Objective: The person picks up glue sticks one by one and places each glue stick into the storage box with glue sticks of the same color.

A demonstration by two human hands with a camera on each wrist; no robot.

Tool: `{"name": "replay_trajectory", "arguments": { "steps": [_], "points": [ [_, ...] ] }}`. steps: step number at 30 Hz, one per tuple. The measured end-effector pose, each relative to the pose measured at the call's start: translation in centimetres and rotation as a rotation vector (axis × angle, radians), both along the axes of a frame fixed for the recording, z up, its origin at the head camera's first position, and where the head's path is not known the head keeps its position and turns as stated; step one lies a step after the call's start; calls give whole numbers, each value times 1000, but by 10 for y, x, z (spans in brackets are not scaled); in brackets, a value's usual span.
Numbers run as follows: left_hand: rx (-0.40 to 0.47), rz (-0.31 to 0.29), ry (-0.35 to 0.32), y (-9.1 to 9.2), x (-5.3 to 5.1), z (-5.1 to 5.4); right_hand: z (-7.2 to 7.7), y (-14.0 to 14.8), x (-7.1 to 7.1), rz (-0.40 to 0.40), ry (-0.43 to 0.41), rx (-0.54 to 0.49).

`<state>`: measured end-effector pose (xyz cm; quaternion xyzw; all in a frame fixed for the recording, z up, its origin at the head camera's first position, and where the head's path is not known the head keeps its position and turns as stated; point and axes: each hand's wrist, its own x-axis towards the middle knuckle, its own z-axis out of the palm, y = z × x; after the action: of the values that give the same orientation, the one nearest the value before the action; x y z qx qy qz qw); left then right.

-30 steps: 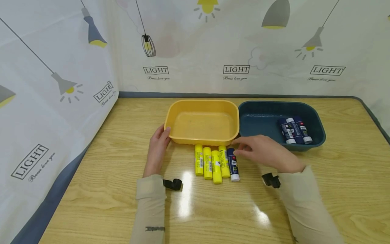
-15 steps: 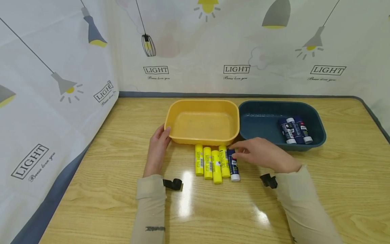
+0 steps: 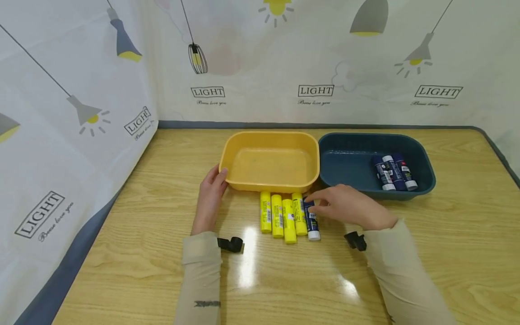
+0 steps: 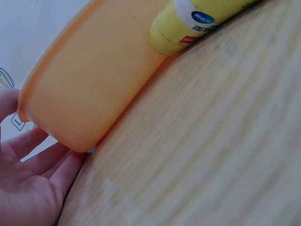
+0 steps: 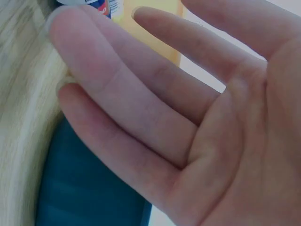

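Note:
My left hand (image 3: 210,198) holds the left front corner of a yellow plastic basin (image 3: 270,187), thumb at the rim and fingers along the outer wall in the left wrist view. Several yellow glue sticks (image 3: 277,216) lie side by side in front of that basin. A navy glue stick (image 3: 312,225) with a white end lies at the right of the row. Over its upper part is my right hand (image 3: 349,207), thumb and forefinger apart. In the right wrist view the fingers (image 5: 141,108) are loosely extended; whether they touch the navy stick, I cannot tell.
A dark blue basin (image 3: 345,176) stands right of the yellow one, with three navy glue sticks (image 3: 394,174) in its right part. Wooden table (image 3: 134,253) surrounds everything. A printed cloth (image 3: 260,58) hangs behind and on the left.
My right hand has shifted slightly left, and its fingertips have come over the top of the navy glue stick. The left hand stays at the yellow basin.

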<state>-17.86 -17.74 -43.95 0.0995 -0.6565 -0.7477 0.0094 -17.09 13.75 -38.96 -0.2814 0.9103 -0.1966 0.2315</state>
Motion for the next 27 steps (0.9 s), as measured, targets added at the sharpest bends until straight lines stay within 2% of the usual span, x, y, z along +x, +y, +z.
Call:
{"name": "replay_trajectory", "arguments": {
  "steps": [4, 11, 14, 23, 27],
  "points": [
    [14, -1, 11, -1, -1, -1, 0, -2, 1, -13, -27, 6],
    [3, 13, 4, -5, -8, -16, -1, -5, 1, -8, -80, 24],
    [-4, 20, 3, -6, -9, -19, -2, -6, 1, -11, -87, 26],
    [5, 0, -5, -2, -3, -4, -7, -7, 1, 3, -81, 49],
    [-2, -2, -6, -1, -2, -2, -8, -8, 1, 4, -69, 72]
  ]
}}
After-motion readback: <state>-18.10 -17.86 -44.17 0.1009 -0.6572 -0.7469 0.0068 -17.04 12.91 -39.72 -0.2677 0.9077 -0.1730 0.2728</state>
